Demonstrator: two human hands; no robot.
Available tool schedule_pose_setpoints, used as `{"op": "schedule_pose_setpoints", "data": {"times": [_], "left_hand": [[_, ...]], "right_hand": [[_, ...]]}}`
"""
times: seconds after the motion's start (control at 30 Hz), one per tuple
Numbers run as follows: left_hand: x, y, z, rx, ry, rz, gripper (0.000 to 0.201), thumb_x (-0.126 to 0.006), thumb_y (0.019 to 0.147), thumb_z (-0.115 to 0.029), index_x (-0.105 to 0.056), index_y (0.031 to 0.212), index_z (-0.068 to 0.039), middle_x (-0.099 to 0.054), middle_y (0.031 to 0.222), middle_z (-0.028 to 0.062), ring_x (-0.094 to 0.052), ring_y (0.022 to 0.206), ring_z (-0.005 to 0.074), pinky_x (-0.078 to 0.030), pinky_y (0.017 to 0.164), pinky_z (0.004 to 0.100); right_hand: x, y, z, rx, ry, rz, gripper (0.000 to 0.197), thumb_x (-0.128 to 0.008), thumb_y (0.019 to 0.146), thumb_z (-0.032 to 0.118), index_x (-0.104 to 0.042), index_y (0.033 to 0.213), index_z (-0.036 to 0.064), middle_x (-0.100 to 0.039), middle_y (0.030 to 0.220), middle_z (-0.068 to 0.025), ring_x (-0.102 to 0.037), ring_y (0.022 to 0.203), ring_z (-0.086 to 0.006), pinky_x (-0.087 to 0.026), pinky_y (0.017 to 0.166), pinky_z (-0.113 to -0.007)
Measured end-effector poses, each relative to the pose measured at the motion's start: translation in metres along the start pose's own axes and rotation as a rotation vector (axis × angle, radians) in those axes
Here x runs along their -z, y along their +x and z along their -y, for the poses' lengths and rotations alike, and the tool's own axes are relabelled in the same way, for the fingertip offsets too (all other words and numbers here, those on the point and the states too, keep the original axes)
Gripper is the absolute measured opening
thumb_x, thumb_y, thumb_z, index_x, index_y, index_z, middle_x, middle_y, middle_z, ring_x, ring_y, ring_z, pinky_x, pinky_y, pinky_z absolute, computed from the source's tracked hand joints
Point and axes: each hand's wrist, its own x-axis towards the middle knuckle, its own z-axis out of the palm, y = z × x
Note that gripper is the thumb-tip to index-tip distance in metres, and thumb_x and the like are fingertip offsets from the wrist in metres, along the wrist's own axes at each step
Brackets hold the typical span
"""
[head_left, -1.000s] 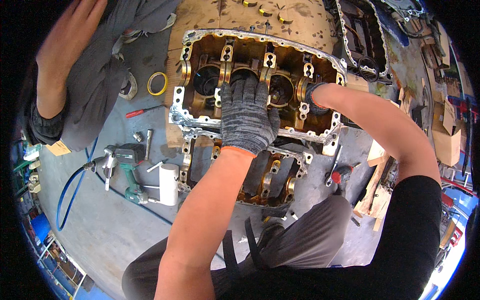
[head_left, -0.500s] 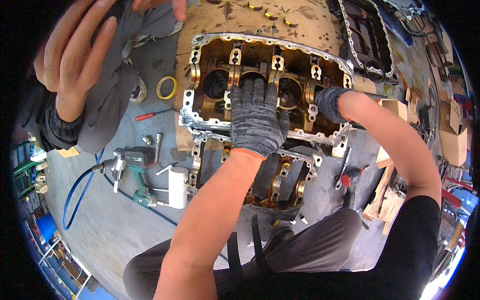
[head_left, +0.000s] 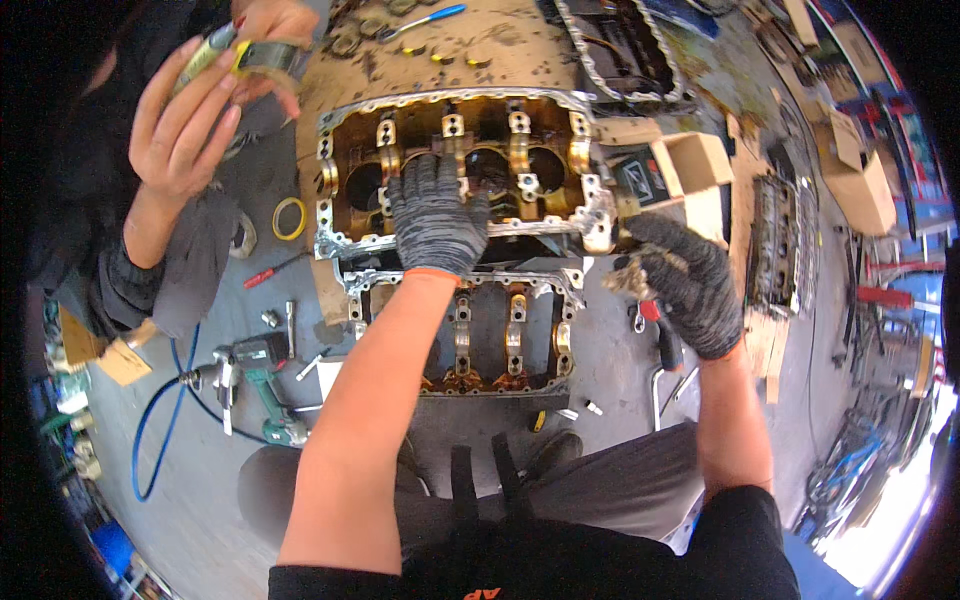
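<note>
My left hand (head_left: 440, 215), in a grey striped knit glove with an orange cuff, lies over the engine block (head_left: 350, 243). Its fingers stretch into a middle cylinder opening; their tips are partly hidden. My right hand (head_left: 695, 285), gloved alike, hovers apart from the block, off its near right corner. The fingers are bent around a crumpled brownish bit (head_left: 628, 278), perhaps a rag, too smeared to name. Just nearer me than the block lies a metal bearing frame (head_left: 515, 335) with several curved saddles.
At upper left a co-worker's hands (head_left: 180, 150) hold a marker (head_left: 208, 55) and a curved bearing shell (head_left: 272, 60). Yellow tape (head_left: 289, 218), a red screwdriver (head_left: 272, 271) and a green power tool (head_left: 270, 395) lie left. An open cardboard box (head_left: 695, 165) and cylinder head (head_left: 780, 245) stand right.
My right hand has come out of the block's right end and back toward me. My left hand stays on the block. The co-worker's hands now show a marker and bearing shell; the view has shifted right.
</note>
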Motion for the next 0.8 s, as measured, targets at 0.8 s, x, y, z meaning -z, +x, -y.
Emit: {"op": "schedule_pose_setpoints", "data": {"times": [0.8], "left_hand": [[0.146, -0.135, -0.099, 0.116, -0.944, 0.384, 0.019, -0.061, 0.092, -0.014, -0.069, 0.102, 0.000, -0.071, 0.093, 0.0159, -0.068, 0.085, 0.0280, -0.052, 0.079, 0.0358]], "right_hand": [[-0.082, -0.122, 0.021, 0.111, 0.183, -0.090, 0.033, -0.061, 0.095, 0.008, -0.061, 0.128, 0.0019, -0.067, 0.119, -0.0123, -0.063, 0.109, -0.0187, -0.049, 0.097, -0.032]]}}
